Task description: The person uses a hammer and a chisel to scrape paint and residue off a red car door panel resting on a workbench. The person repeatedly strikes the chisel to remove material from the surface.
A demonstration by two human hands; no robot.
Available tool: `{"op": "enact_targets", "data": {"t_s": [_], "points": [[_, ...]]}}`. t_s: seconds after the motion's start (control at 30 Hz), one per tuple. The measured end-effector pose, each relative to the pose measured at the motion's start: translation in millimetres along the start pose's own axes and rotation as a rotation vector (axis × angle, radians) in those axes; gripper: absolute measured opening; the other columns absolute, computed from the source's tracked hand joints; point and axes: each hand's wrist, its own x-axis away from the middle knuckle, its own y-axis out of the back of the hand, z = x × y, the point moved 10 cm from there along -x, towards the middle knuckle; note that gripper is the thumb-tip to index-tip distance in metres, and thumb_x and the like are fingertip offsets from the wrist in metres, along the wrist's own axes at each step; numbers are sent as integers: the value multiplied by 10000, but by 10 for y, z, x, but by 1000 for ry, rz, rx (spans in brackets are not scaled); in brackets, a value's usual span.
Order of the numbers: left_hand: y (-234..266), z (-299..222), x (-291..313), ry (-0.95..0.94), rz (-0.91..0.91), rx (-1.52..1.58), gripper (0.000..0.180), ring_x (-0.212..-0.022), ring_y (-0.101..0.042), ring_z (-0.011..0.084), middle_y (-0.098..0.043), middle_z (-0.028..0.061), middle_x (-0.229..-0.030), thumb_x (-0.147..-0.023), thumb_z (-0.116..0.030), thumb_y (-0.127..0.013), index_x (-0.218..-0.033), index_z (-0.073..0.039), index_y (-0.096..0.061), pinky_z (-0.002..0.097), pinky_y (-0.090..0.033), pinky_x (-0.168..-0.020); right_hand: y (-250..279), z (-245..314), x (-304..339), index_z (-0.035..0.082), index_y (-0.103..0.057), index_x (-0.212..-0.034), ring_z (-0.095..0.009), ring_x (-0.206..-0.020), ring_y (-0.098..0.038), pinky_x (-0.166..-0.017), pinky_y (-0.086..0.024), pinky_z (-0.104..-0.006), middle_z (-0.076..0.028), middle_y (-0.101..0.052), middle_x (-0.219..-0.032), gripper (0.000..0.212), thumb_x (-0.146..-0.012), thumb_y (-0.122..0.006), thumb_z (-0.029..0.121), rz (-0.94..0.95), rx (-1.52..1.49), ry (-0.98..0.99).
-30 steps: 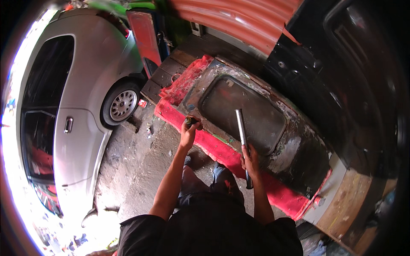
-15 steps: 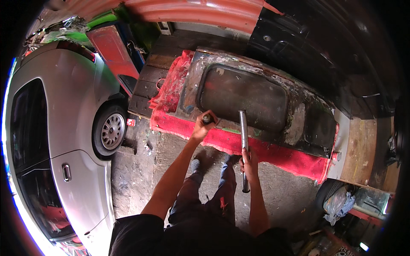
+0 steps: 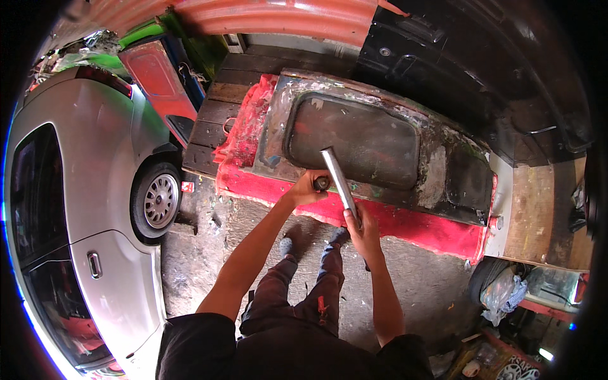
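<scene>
My left hand [image 3: 308,189] is closed around a dark upright tool [image 3: 322,183], of which only the round end shows; its lower part is hidden. In my right hand [image 3: 365,234] is a silver metal pipe [image 3: 339,177], gripped near its middle and tilted so its upper end leans toward the left hand. A small gap seems to lie between that end and the dark tool. Both hands are over the near edge of a worn vehicle panel [image 3: 272,136] with patchy paint and a rounded recessed area. Red cloth [image 3: 405,221] lies beneath the panel.
The panel rests on a wooden plank bench [image 3: 209,130]. A silver car [image 3: 104,164] stands close on the left. Behind leans a large black panel [image 3: 443,82], beside a red corrugated sheet [image 3: 272,16]. A tyre [image 3: 484,278] and plastic bag [image 3: 500,297] sit low right.
The pipe has tilted, its upper end swinging left toward the left hand. My left hand has shifted slightly right, and my right hand a little left.
</scene>
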Motion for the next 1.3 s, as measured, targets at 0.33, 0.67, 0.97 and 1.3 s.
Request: {"op": "enact_targets", "data": {"t_s": [0.33, 0.67, 0.97, 1.3], "points": [[90, 290, 9, 64, -113, -17, 234, -825, -609, 85, -662, -11, -875, -748, -1, -755, -951, -54, -650, 279, -508, -749, 181, 719, 62, 38, -520, -983, -313, -537, -579, -507, -410, -419, -135, -547, -618, 239, -953, -601, 260, -50, 124, 205], [107, 147, -46, 6, -156, -12, 159, -722, -558, 75, -610, -32, -748, -748, -25, -758, -875, -51, -666, 285, -481, -667, -11, 62, 78, 33, -503, -990, -375, -563, -597, -493, -426, -444, -163, -551, -616, 241, -963, -582, 260, 21, 180, 84], [105, -75, 0, -80, -185, 45, 155, -682, -517, 92, -566, -3, -704, -718, 10, -699, -780, -43, -568, 278, -451, -631, -47, 313, 9, 31, -519, -1042, -427, -646, -611, -556, -446, -470, -194, -589, -683, 264, -954, -585, 271, 16, 165, 218], [95, 150, 0, 8, -89, -34, 173, -703, -535, 50, -583, -48, -726, -729, -16, -752, -862, -57, -649, 261, -477, -655, 135, 564, 86, 34, -528, -1013, -335, -533, -532, -512, -416, -406, -137, -515, -628, 257, -954, -584, 277, -66, 22, 119]]}}
